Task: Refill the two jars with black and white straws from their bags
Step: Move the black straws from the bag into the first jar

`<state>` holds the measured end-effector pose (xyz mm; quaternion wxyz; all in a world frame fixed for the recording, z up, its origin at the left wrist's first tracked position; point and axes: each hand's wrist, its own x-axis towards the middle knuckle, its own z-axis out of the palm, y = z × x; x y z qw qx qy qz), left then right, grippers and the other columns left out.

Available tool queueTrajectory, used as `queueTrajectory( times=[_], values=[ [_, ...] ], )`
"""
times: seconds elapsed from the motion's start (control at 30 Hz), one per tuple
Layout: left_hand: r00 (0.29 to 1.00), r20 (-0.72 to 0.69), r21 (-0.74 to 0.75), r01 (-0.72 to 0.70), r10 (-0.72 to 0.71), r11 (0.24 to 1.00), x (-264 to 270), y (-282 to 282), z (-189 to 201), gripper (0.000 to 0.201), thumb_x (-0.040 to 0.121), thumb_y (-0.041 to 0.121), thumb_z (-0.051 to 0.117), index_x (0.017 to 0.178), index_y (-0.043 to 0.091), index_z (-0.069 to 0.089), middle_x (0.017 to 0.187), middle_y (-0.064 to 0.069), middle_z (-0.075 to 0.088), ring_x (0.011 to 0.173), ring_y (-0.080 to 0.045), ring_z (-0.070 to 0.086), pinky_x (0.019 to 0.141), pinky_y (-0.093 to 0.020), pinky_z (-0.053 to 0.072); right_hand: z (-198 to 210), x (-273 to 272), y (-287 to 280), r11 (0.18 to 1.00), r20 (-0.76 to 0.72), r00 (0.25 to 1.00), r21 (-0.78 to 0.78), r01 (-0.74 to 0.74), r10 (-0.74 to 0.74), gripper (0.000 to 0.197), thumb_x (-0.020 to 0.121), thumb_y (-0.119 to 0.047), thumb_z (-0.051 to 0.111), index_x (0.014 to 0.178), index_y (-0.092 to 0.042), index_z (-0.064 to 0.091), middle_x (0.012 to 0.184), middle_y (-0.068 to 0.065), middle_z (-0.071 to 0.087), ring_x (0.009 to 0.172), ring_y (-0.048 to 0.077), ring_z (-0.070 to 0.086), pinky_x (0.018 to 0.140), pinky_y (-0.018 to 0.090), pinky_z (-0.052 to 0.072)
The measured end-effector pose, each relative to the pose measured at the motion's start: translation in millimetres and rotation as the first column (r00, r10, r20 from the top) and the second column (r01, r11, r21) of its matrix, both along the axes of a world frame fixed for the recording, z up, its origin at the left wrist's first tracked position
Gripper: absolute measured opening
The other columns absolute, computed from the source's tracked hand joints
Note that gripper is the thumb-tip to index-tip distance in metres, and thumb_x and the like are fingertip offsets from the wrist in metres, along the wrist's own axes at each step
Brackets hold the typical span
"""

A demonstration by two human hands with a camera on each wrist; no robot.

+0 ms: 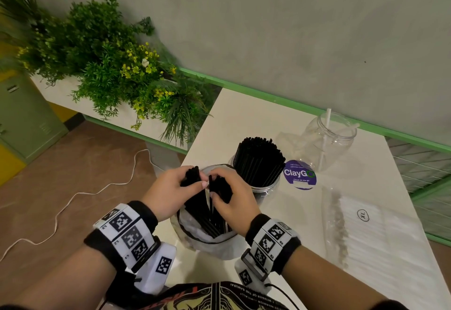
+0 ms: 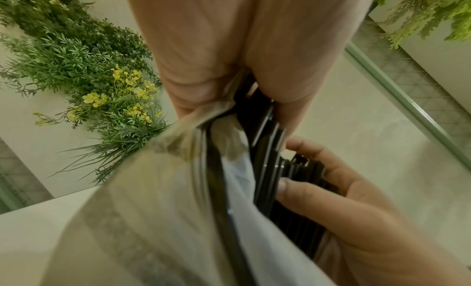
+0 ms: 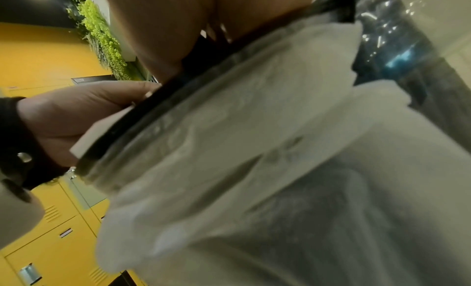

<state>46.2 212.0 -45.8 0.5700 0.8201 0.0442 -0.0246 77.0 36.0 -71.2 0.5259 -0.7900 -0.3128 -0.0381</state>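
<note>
White table (image 1: 256, 119) under a grey wall: we work just in front of the black-straw jar (image 1: 264, 189), our left hand (image 1: 168, 193) and right hand (image 1: 234, 206) each curled tight around black straws (image 1: 195, 178) standing in their bag (image 1: 210, 241). Next, we judge, lift the bundle clear and drop it into that jar.

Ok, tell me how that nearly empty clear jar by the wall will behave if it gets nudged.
The clear jar looks like thin plastic and holds only a couple of white straws, so it is probably very light and would slide or tip easily. The straws lean loosely against its rim and would likely shift or fall out.
</note>
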Motion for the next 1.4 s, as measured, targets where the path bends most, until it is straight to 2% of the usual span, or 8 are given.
queueTrajectory(
  times=[0.23,0.47,0.67,0.8,0.97,1.1,1.23,1.4],
  values=[
    [1.000,0.003,0.001,-0.007,0.007,1.000,0,-1,2,0.016,0.085,0.020,0.070,0.085,0.036,0.070,0.090,0.007,0.073,0.091,-0.010,0.067,0.090,-0.041,0.053,-4,4,6,0.997,-0.065,0.996,-0.053,0.049,-0.053,0.034,0.081,-0.004,0.065,0.110,-0.021,0.058,0.108,-0.008,0.061,0.108,0.011,0.056,0.097,0.034,0.046],
    [1.000,0.010,0.020,-0.029,0.029,0.999,0,5,3,0.010,0.085,0.022,0.070,0.083,0.031,0.070,0.084,0.008,0.072,0.083,-0.009,0.066,0.081,-0.035,0.052,22,10,-8,0.998,0.082,0.996,-0.037,0.046,-0.043,0.033,0.089,0.002,0.059,0.117,-0.015,0.060,0.101,-0.003,0.061,0.099,0.010,0.059,0.090,0.025,0.046],
    [0.999,0.013,0.048,-0.038,0.037,0.998,5,5,3,0.007,0.086,0.020,0.069,0.084,0.027,0.069,0.082,0.005,0.072,0.080,-0.003,0.065,0.074,-0.024,0.051,81,17,-21,0.992,0.009,0.999,0.119,0.046,-0.048,0.024,0.094,-0.005,0.051,0.114,-0.017,0.055,0.096,0.002,0.059,0.093,0.016,0.068,0.087,0.047,0.051],
    [0.999,0.002,0.041,-0.048,0.048,0.998,8,4,2,0.006,0.087,0.019,0.068,0.085,0.025,0.069,0.085,0.002,0.072,0.082,-0.007,0.066,0.073,-0.021,0.051,116,26,-31,0.976,-0.025,0.999,0.214,0.041,-0.037,0.025,0.094,0.002,0.051,0.112,-0.014,0.054,0.096,0.007,0.058,0.093,0.022,0.068,0.088,0.050,0.052],
    [0.999,0.001,0.083,-0.049,0.049,0.995,12,3,3,0.006,0.087,0.019,0.068,0.087,0.025,0.069,0.086,0.007,0.071,0.083,0.001,0.064,0.066,-0.011,0.044,154,39,-45,0.933,0.002,0.995,0.350,0.088,-0.095,0.024,0.094,0.009,0.047,0.112,-0.007,0.052,0.096,0.012,0.053,0.092,0.024,0.069,0.084,0.054,0.054],
    [0.999,-0.003,0.099,-0.053,0.054,0.994,14,4,5,0.007,0.086,0.020,0.069,0.085,0.027,0.068,0.085,0.007,0.071,0.082,-0.001,0.064,0.066,-0.015,0.044,181,50,-56,0.917,0.087,0.987,0.387,0.094,-0.138,0.028,0.094,0.010,0.045,0.108,-0.014,0.050,0.093,0.003,0.053,0.094,0.026,0.068,0.081,0.056,0.055],
    [0.998,-0.007,0.081,-0.063,0.064,0.995,12,2,6,0.007,0.086,0.019,0.069,0.084,0.026,0.069,0.083,0.008,0.070,0.080,0.001,0.063,0.064,-0.012,0.043,180,59,-62,0.936,0.125,0.979,0.333,0.113,-0.162,0.029,0.094,0.008,0.046,0.107,-0.017,0.050,0.095,0.005,0.052,0.095,0.025,0.068,0.081,0.058,0.053],
    [0.998,-0.014,0.065,-0.066,0.067,0.996,10,5,5,0.005,0.086,0.019,0.069,0.085,0.023,0.070,0.082,0.006,0.071,0.077,0.002,0.063,0.063,-0.009,0.043,172,56,-65,0.932,0.120,0.969,0.323,0.166,-0.214,0.027,0.095,0.008,0.046,0.106,-0.016,0.049,0.095,0.006,0.052,0.092,0.025,0.069,0.080,0.051,0.056]
  ],
)
